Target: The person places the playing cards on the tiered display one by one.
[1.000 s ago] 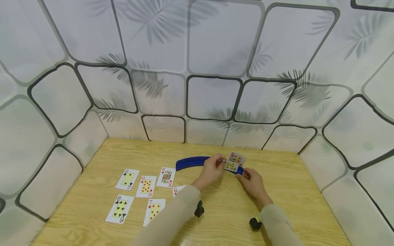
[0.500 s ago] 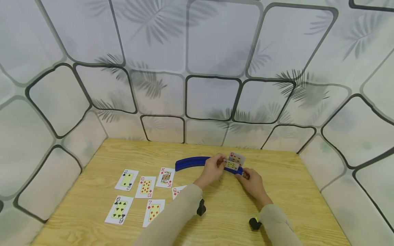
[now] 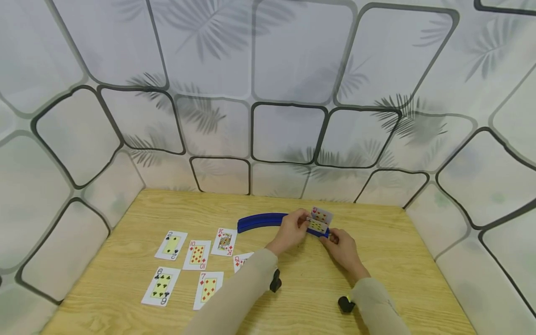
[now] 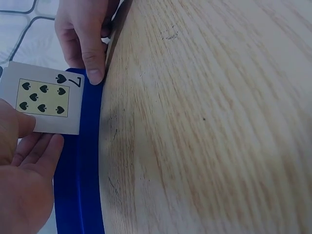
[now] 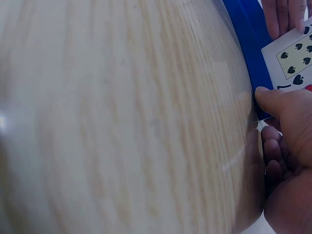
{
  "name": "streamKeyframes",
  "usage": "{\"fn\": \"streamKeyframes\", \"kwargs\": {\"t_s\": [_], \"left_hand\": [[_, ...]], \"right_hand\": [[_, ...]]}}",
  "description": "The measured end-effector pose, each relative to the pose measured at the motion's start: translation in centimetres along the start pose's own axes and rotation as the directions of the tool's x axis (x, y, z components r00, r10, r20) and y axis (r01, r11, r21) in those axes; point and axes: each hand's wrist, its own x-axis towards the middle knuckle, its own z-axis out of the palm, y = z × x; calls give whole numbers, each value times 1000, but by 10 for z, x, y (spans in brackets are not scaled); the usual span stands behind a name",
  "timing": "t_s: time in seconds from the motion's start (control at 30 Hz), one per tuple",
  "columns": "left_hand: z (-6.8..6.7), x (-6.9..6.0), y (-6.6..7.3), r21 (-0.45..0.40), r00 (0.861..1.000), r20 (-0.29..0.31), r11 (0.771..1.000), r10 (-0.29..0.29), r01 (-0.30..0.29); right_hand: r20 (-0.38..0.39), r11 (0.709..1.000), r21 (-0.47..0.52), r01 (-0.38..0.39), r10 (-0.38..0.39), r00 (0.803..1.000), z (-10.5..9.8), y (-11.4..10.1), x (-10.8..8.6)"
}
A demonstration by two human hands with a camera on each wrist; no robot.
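Walls (image 3: 289, 56) printed with rounded stone outlines and fern-like leaves rise on three sides of one wooden table (image 3: 385, 253). Two beige sleeves (image 3: 234, 291) reach across it. One curved blue rack (image 3: 261, 221) lies near the table's far edge, its middle hidden by a hand. Of the two hands, the left hand (image 3: 290, 231) pinches one seven of spades (image 4: 44, 97) between its thumb and fingers; the right hand (image 3: 344, 251) grips the rack's right end, thumb on the front, other fingers curled. That seven is at the rack's right part, though whether it sits in the slot I cannot tell; one red-pipped card (image 3: 320, 214) stands tilted behind it. Six more cards lie face up to the left: one two (image 3: 171, 245), one ten (image 3: 197, 255), one king (image 3: 224, 242), one six (image 3: 161, 286), one seven of diamonds (image 3: 207, 289) and one queen (image 3: 240, 261), the last two partly covered by the left sleeve. Smallest are two black devices (image 3: 346, 304), one beside each sleeve.
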Motion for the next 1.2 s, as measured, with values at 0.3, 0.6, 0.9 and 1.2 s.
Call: {"fn": "streamKeyframes", "kwargs": {"t_s": [0.3, 0.6, 0.9, 1.2], "left_hand": [[1, 0, 1, -11, 999, 28, 1000, -22, 22], [2, 2, 1, 26, 999, 29, 999, -26, 25], [4, 3, -1, 73, 1000, 14, 997, -6, 5], [5, 4, 0, 100, 999, 34, 995, -31, 28]], "right_hand": [[-7, 1000, 10, -15, 15, 1000, 0, -4, 0], [-13, 1000, 3, -16, 16, 1000, 1, -4, -1], [-5, 1000, 7, -20, 20, 1000, 0, -3, -1], [-10, 1000, 12, -12, 12, 1000, -2, -5, -2]]}}
